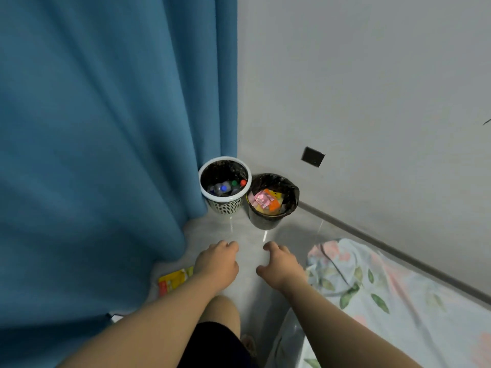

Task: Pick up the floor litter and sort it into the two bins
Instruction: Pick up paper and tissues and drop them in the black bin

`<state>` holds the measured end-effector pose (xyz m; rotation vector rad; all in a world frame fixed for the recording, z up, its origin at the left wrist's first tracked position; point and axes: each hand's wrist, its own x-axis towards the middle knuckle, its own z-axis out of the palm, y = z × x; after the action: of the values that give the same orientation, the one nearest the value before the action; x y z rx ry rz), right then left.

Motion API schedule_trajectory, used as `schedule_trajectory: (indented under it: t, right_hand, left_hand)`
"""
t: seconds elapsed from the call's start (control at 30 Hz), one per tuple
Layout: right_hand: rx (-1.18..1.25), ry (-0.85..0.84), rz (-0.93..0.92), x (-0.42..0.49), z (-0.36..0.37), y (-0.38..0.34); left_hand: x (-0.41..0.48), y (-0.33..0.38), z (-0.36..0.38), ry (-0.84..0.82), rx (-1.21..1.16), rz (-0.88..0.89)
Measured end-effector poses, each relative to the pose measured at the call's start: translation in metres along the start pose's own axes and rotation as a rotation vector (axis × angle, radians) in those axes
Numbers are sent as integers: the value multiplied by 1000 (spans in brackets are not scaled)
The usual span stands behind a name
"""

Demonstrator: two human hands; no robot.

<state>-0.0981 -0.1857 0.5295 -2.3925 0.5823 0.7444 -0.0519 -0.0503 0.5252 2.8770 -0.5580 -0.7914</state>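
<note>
Two bins stand in the corner on the grey floor. The white perforated bin (225, 205) on the left holds plastic bottles with coloured caps. The black bin (265, 221) to its right holds pink, yellow and orange wrappers. A yellow and orange wrapper (172, 281) lies on the floor by the curtain, just left of my left wrist. My left hand (218, 264) and my right hand (281, 265) hover side by side above the floor in front of the bins, fingers loosely curled, holding nothing.
A blue curtain (106, 155) hangs along the left down to the floor. A bed with a floral sheet (372, 301) fills the lower right. A grey wall with a dark socket plate (313, 156) runs behind the bins. A small white object (115, 317) peeks out under the curtain.
</note>
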Motion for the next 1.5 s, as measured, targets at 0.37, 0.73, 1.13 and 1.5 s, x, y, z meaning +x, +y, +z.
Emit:
schedule_trajectory:
  t: [0.37,0.73,1.13,1.5]
  right_hand:
    - [-30,-3,-33,-44,76,-51]
    - [51,-55,19,-132,247,-137]
    - [33,-132,92,-174,375,-162]
    - [46,-169,160,-107,506,-65]
  left_hand:
    - [-51,-67,20,42,-19,-18]
    - [-174,-234,89,1,-84,-32]
    - [-256,-327,167,-135,-141,-38]
    - [-201,-350,316,-221,-44,-13]
